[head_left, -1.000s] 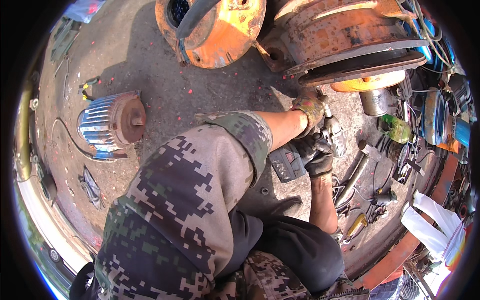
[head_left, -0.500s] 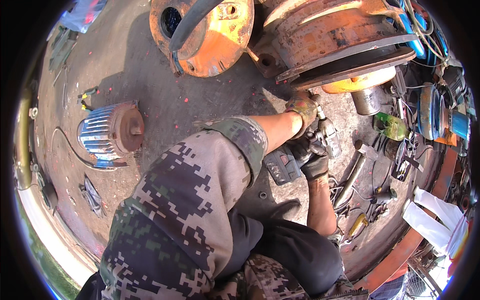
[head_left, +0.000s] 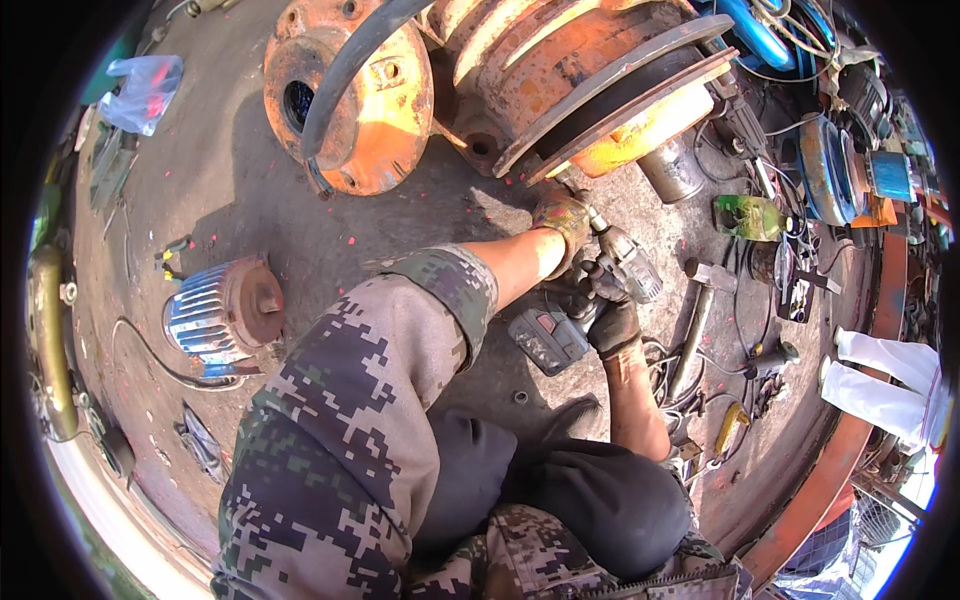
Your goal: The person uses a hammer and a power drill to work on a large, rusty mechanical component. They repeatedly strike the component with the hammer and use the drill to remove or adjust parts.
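Note:
My right hand (head_left: 612, 322), in a black glove, is wrapped round the handle of a grey cordless impact wrench (head_left: 632, 268). The wrench's dark battery pack (head_left: 548, 340) points down and to the left. My left hand (head_left: 562, 222), in a patterned work glove, is closed beside the wrench's socket end, just below the flange edge of a rusty orange machine housing (head_left: 560, 85). Its fingers are partly turned away, and whatever they grip there is hidden. The socket's tip reaches toward the flange; whether it sits on a bolt I cannot tell.
A round orange cover (head_left: 365, 110) with a black hose (head_left: 345, 75) stands at the far left of the housing. A blue electric motor (head_left: 215, 315) lies at left. On the right are a hammer (head_left: 697, 325), a metal can (head_left: 672, 172), a green bottle (head_left: 750, 217) and tangled cables.
The view has turned a little, so the housing and tools sit further left in the picture. Both hands keep nearly the same hold at the impact wrench.

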Demonstrator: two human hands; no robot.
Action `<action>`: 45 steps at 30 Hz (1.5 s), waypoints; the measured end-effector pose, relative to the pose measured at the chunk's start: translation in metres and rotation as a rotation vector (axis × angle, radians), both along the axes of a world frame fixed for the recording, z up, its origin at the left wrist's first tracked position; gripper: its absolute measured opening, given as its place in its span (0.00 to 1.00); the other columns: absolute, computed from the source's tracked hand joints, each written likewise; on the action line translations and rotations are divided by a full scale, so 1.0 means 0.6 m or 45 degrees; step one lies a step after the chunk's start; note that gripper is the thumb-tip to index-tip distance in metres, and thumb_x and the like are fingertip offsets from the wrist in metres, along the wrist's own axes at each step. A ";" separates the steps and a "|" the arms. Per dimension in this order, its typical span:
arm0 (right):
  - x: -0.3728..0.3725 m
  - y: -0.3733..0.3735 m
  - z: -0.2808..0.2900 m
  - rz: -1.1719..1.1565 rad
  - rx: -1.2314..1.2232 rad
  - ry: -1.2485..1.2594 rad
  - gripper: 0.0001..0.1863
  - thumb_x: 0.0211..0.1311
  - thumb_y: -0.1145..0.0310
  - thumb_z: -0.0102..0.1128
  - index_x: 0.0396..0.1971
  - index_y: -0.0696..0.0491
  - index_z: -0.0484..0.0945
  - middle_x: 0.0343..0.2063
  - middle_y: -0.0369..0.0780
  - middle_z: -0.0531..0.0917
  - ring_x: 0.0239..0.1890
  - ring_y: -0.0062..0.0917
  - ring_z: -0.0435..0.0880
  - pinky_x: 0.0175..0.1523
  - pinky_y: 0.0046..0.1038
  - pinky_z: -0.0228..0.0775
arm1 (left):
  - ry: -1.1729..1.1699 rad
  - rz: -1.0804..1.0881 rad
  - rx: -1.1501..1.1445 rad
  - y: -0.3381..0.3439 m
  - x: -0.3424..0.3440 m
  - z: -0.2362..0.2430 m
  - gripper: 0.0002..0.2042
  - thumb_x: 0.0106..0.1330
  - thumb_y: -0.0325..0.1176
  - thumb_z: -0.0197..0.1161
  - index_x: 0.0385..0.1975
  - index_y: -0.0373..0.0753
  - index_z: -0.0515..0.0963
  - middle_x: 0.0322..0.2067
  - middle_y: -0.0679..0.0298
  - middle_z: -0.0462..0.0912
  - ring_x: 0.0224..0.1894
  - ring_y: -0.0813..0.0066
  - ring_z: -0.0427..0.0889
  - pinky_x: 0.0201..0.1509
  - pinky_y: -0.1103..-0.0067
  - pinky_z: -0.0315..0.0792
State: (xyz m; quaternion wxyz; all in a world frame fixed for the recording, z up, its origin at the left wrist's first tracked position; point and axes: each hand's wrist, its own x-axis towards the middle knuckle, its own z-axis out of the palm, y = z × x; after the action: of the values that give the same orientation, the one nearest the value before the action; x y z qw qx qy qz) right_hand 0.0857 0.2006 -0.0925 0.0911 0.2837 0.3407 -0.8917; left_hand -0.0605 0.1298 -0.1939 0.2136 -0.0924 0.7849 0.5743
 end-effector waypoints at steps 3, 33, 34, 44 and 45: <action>0.007 0.010 -0.101 0.152 -0.313 0.110 0.17 0.59 0.73 0.64 0.50 0.53 0.77 0.32 0.37 0.80 0.32 0.28 0.80 0.36 0.29 0.75 | -0.098 0.077 0.215 -0.011 -0.024 -0.084 0.17 0.75 0.45 0.62 0.48 0.36 0.78 0.37 0.56 0.84 0.33 0.65 0.86 0.34 0.70 0.84; 0.336 -0.003 -0.125 0.509 -0.010 -0.259 0.13 0.63 0.66 0.70 0.46 0.52 0.83 0.31 0.36 0.83 0.30 0.22 0.80 0.34 0.29 0.73 | 0.442 -1.631 -0.739 -0.162 0.077 0.057 0.18 0.72 0.47 0.60 0.56 0.49 0.81 0.50 0.50 0.82 0.54 0.48 0.81 0.60 0.61 0.73; 0.340 -0.002 -0.126 0.527 -0.004 -0.252 0.14 0.63 0.64 0.70 0.47 0.52 0.83 0.32 0.36 0.84 0.31 0.22 0.81 0.35 0.29 0.74 | 0.453 -1.670 -0.788 -0.157 0.087 0.089 0.17 0.72 0.47 0.60 0.56 0.48 0.81 0.49 0.50 0.83 0.53 0.48 0.81 0.59 0.61 0.74; 0.296 0.055 -0.044 1.502 1.391 -0.401 0.36 0.66 0.40 0.65 0.53 0.63 0.82 0.48 0.55 0.86 0.55 0.48 0.84 0.59 0.42 0.73 | 0.208 -1.522 -0.290 -0.169 0.052 0.163 0.18 0.75 0.47 0.61 0.54 0.44 0.83 0.47 0.56 0.87 0.51 0.62 0.85 0.56 0.68 0.76; 0.292 0.059 -0.043 1.589 1.439 -0.323 0.37 0.66 0.39 0.65 0.54 0.62 0.81 0.48 0.56 0.86 0.54 0.49 0.84 0.59 0.42 0.74 | 0.249 -1.472 -0.270 -0.167 0.051 0.176 0.18 0.75 0.48 0.61 0.55 0.43 0.83 0.47 0.57 0.87 0.51 0.64 0.85 0.57 0.69 0.76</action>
State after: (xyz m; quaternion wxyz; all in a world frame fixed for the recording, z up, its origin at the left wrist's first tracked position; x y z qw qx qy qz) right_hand 0.2608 0.2360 -0.1182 0.4482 0.1446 0.8158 -0.3356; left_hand -0.0296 0.0295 -0.0885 0.4079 0.3822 0.7770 0.2894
